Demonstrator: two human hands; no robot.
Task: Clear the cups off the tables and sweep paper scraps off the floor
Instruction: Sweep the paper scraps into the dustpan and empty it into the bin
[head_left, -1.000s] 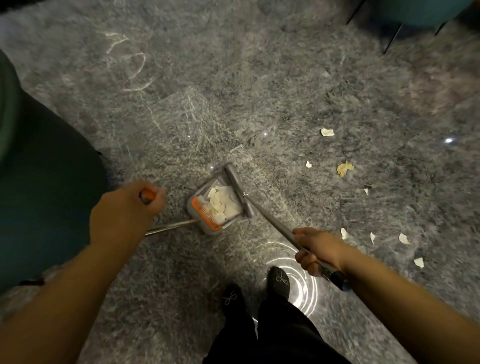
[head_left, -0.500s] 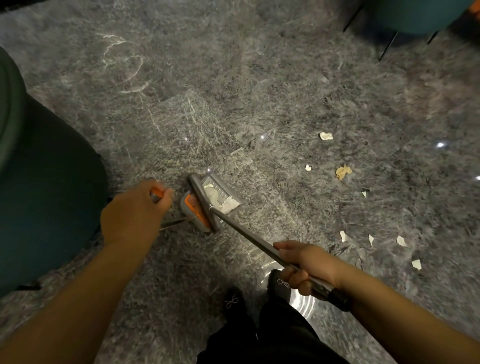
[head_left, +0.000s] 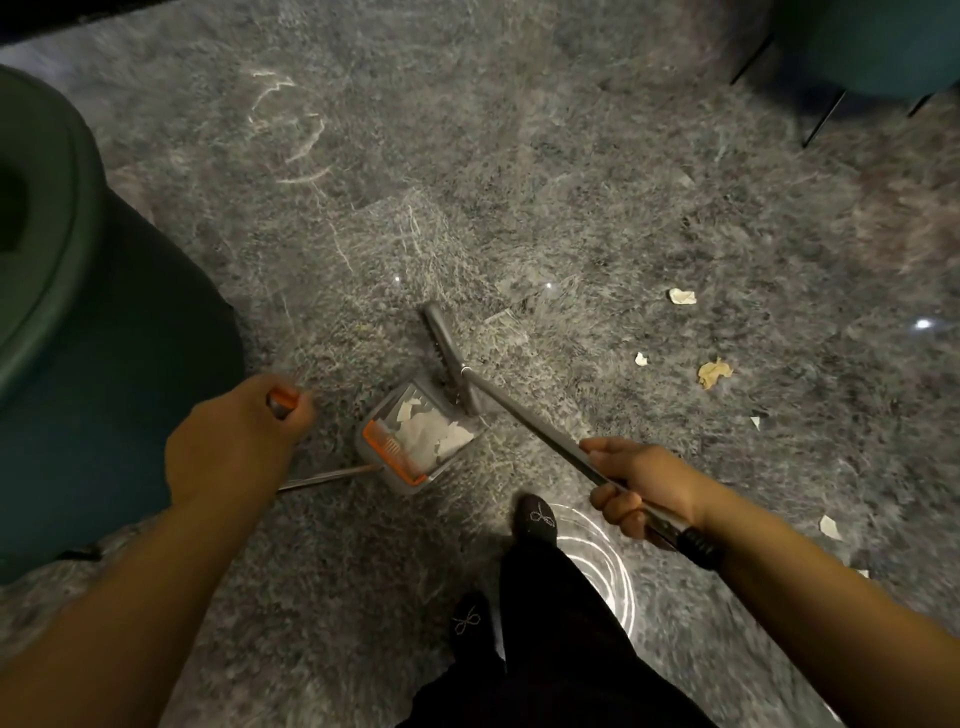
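Note:
A grey dustpan (head_left: 382, 422) with an orange comb edge stands on the grey marble floor and holds several white paper scraps (head_left: 426, 434). My left hand (head_left: 234, 441) grips the orange top of the dustpan's long metal handle. My right hand (head_left: 641, 480) grips the grey broom handle (head_left: 524, 418). The broom head (head_left: 449, 358) lies just beyond the pan's far right edge. More paper scraps lie loose on the floor to the right: a white one (head_left: 682, 296), a small one (head_left: 641, 358), a brownish crumpled one (head_left: 714, 372) and another white one (head_left: 830, 527).
A dark green upholstered seat (head_left: 93, 338) fills the left side. Another teal chair (head_left: 878, 47) with thin black legs stands at the top right. My black-trousered legs and dark shoes (head_left: 535, 517) are at the bottom centre.
The broom head has swung from over the dustpan out to its far right side, uncovering the scraps inside. The left hand has kept the pan handle roughly in place.

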